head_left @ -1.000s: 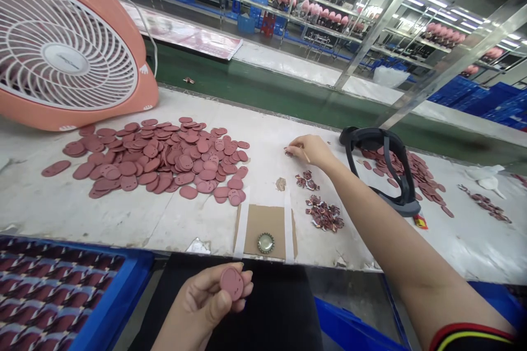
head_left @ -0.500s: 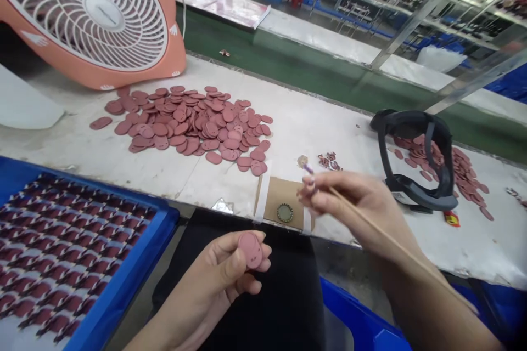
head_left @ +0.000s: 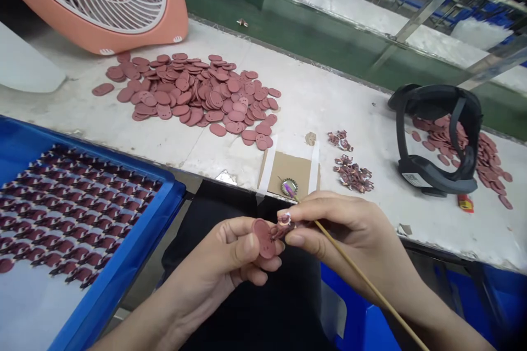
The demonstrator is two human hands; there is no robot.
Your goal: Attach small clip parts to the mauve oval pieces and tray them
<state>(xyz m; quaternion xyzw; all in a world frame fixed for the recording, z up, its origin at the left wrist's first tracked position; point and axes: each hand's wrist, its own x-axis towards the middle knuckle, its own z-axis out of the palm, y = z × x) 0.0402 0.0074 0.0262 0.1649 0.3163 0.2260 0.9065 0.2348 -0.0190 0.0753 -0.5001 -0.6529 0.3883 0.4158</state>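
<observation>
My left hand (head_left: 230, 252) pinches a flat rose-coloured oval piece (head_left: 263, 240) between thumb and fingers. My right hand (head_left: 341, 225) holds a thin wooden stick (head_left: 362, 279) and, at its fingertips, a small patterned scrap (head_left: 284, 225). That scrap touches the oval's edge, and the fingers hide part of it. Just beyond the hands, a metal bottle cap (head_left: 289, 187) lies on a taped cardboard square (head_left: 291, 170). Two small heaps of patterned scraps (head_left: 353, 174) lie to its right, and a large pile of rose ovals (head_left: 193, 96) spreads across the white table.
A blue tray (head_left: 135, 225) holding rows of small dark-red pieces sits at lower left. An orange fan (head_left: 175, 11) stands behind the pile. A black plastic frame (head_left: 436, 170) rests at right among more ovals (head_left: 489, 162). Blue crates sit below the table edge; factory shelving lies beyond.
My hands have come together, with the right hand's stick and scrap now against the oval in my left hand. The view has tilted down, so the table sits higher in the picture.
</observation>
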